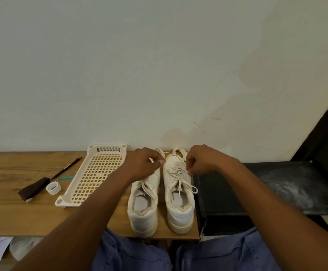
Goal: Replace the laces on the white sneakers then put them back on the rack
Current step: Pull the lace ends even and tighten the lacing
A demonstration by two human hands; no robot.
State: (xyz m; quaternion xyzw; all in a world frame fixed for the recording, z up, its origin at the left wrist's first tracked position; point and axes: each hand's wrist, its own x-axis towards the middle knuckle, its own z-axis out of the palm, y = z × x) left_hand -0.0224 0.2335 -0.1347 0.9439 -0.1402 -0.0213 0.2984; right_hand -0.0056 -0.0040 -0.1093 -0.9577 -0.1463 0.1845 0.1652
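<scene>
Two white sneakers stand side by side on the wooden table (12,212), heels toward me: the left sneaker (144,208) and the right sneaker (179,200). Both carry white laces; the right one's bow (186,185) lies loose across its tongue. My left hand (143,165) hovers over the left sneaker's toe and pinches a white lace end. My right hand (202,161) pinches a lace strand at the right sneaker's upper right side. More white laces (178,151) lie coiled behind the toes by the wall.
A cream perforated plastic rack shelf (92,177) lies flat left of the sneakers. Further left are a black pencil (66,169), a teal item (66,178), a roll of white tape (53,187) and a dark brown cloth (33,189). A black surface (266,188) adjoins the table's right edge.
</scene>
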